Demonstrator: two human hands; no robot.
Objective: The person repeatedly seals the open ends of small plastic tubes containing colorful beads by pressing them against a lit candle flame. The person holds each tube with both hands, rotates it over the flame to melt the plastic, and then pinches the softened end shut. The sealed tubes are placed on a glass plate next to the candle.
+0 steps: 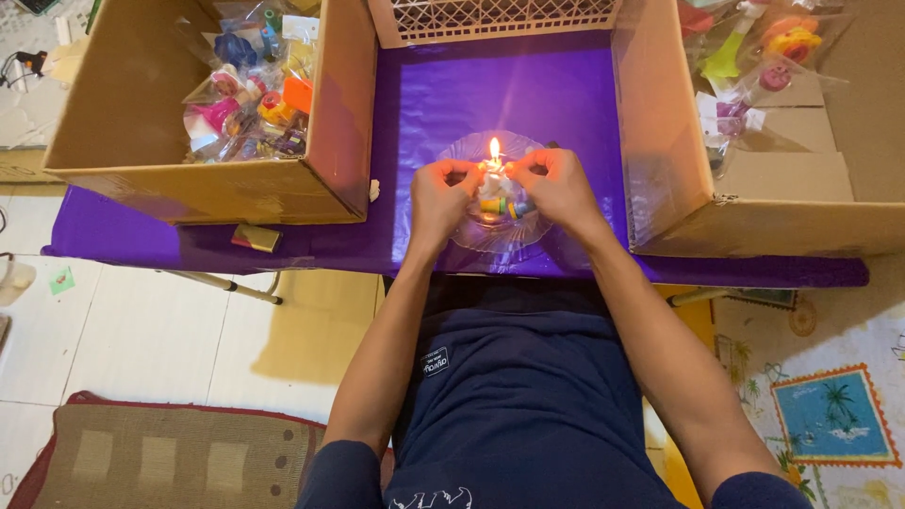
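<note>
While both hands meet over the middle of the purple-covered worktop (490, 85), a small lit candle (494, 172) burns between them, its flame standing upright just above the fingertips.

Left hand (441, 193): fingers curled in and pinched at the flame's left side, seemingly on the edge of a thin clear plastic wrapper. What exactly sits in the grip is too small to tell.

Right hand (556, 184): mirrored pose, fingers closed in a pinch at the flame's right side. Both pinches sit level with the flame, probably so the plastic edge held between them meets the heat.

Candle stands in a shallow clear glass dish (528, 236), which likely serves to catch wax and keep the flame off the purple sheet. Small coloured toy pieces, green, yellow and blue (504, 205), lie just below the hands over the dish.

Open cardboard box on the left (189, 179) holds many bagged bright plastic toys (255, 90). Second cardboard box on the right (679, 160) holds a few more bagged toys (754, 57). Boxes flank the dish within arm's reach, well apart from the flame.

White lattice basket (490, 17) at the far edge. Small gold-and-red flat object (255, 238) lies on the worktop near the left box.
</note>
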